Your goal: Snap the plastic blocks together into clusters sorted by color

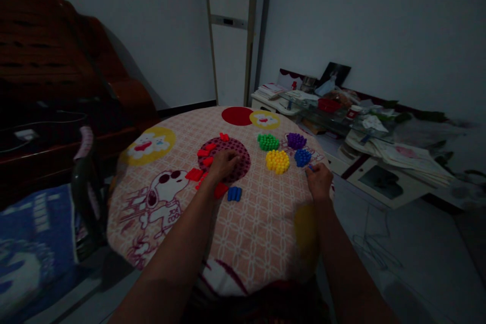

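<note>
My left hand lies palm down with its fingers flat on a round dark-red pegboard in the middle of the round table. Red pieces ring the board's left side, and several blue pegs lie just below my left wrist. My right hand is curled at the table's right edge, pinching a small blue peg beside the blue peg pile. Piles of yellow pegs, green pegs and purple pegs sit between my hands.
A cartoon-dog cloth covers the table. A dark sofa stands at the left, with a blue cloth on the floor below it. A low cabinet piled with papers and clutter runs along the right wall. A tall white appliance stands behind.
</note>
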Tool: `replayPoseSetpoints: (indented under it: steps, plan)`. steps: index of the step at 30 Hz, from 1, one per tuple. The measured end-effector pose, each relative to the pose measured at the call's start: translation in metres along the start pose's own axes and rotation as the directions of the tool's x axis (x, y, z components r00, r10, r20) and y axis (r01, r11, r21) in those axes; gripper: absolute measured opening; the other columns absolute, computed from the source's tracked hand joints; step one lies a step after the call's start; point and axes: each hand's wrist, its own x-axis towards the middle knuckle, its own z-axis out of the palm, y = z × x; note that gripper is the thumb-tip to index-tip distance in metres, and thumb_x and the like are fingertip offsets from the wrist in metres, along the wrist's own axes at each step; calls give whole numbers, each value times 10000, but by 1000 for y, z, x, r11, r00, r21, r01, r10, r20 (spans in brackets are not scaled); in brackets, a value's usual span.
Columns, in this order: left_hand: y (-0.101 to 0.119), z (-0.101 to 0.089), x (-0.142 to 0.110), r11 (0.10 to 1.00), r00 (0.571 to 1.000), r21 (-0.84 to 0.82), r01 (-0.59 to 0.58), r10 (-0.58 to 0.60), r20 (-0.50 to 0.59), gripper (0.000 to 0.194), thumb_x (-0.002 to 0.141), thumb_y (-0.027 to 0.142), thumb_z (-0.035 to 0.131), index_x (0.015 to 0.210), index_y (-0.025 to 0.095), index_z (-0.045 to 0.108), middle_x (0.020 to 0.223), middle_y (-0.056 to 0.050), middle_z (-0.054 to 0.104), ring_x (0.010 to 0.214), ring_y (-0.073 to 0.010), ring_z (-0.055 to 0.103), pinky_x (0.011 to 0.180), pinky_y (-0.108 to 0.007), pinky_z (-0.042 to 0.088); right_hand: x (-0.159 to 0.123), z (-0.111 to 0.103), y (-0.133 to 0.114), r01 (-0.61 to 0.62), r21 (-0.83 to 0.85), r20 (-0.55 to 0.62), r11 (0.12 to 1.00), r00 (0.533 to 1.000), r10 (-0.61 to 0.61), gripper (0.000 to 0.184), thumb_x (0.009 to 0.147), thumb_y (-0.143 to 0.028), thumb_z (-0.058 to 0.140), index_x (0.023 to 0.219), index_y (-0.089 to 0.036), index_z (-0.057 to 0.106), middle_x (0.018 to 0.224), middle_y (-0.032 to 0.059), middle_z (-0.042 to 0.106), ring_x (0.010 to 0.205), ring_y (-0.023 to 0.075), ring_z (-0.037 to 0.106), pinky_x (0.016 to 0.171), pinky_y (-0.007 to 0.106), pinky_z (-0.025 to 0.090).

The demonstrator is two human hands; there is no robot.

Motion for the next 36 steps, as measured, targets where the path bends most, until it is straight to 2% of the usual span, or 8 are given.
replayPoseSetpoints:
  steps: [6, 11, 14, 18, 22, 26, 33, 36]
  plan:
    - [0, -1, -2, 1000, 999, -18, 1, -1, -32, 250, 816, 321, 535, 835, 147, 714, 789, -52, 738, 743, -196, 649, 681, -280, 446, 7, 10, 2, -104, 37, -14, 994, 994, 105, 141, 635, -256, 592, 588, -255, 459, 598, 11, 585, 611, 190, 529, 660, 311, 412]
    - [-2, -1, -1, 1000, 999, 9, 0, 1, -35, 236, 809, 325, 543, 787, 149, 699, 725, -39, 712, 706, -186, 620, 649, -273, 423, 23, 17, 5, -161, 112, -16, 981, 986, 164, 159, 637, -270, 596, 583, -257, 448, 600, 12, 592, 620, 195, 548, 672, 318, 433]
    - [-6, 1, -1, 1000, 999, 9, 10, -9, -44, 244, 809, 335, 538, 779, 150, 695, 709, -36, 705, 686, -181, 609, 633, -270, 417, 21, 18, 8, -127, 142, -1, 982, 992, 128, 162, 645, -310, 642, 625, -239, 498, 644, 23, 629, 651, 202, 578, 700, 324, 456]
    - [-7, 2, 0, 1000, 999, 21, 18, -17, -38, 246, 799, 343, 540, 778, 154, 697, 714, -41, 708, 689, -189, 613, 633, -275, 412, 13, 16, 9, -32, 94, 9, 995, 999, 31, 115, 643, -234, 608, 754, -208, 597, 777, 52, 693, 738, 208, 611, 774, 327, 475]
    - [-3, 0, -1, 999, 1000, 29, 17, -16, -25, 238, 799, 336, 542, 775, 158, 699, 705, -45, 709, 690, -196, 619, 645, -283, 413, 14, 16, 5, 33, 69, 45, 997, 998, -36, 350, 653, -188, 589, 998, -168, 641, 882, 78, 718, 780, 217, 633, 795, 339, 485]
    - [-1, -1, -2, 999, 999, 49, 17, -15, -37, 241, 804, 345, 542, 731, 163, 682, 665, -37, 685, 654, -183, 595, 619, -277, 391, 18, 18, 1, 110, 57, 82, 992, 990, -114, 570, 661, -159, 576, 1231, -148, 596, 1008, 111, 726, 837, 232, 651, 830, 370, 492]
    - [-6, -3, -1, 999, 1000, 45, 7, -6, -22, 243, 802, 338, 532, 717, 155, 667, 654, -29, 667, 634, -166, 576, 610, -264, 381, 17, 23, 8, 105, 89, 63, 991, 992, -111, 636, 663, -186, 576, 1297, -127, 575, 1036, 125, 722, 860, 235, 656, 839, 372, 508]
    - [-5, -5, -1, 999, 1000, 42, 16, -16, 17, 234, 790, 333, 549, 744, 150, 687, 667, -27, 676, 629, -163, 584, 617, -264, 392, 17, 21, 6, 122, 87, 75, 989, 989, -128, 646, 667, -199, 570, 1310, -125, 576, 1033, 124, 723, 874, 244, 662, 839, 378, 511]
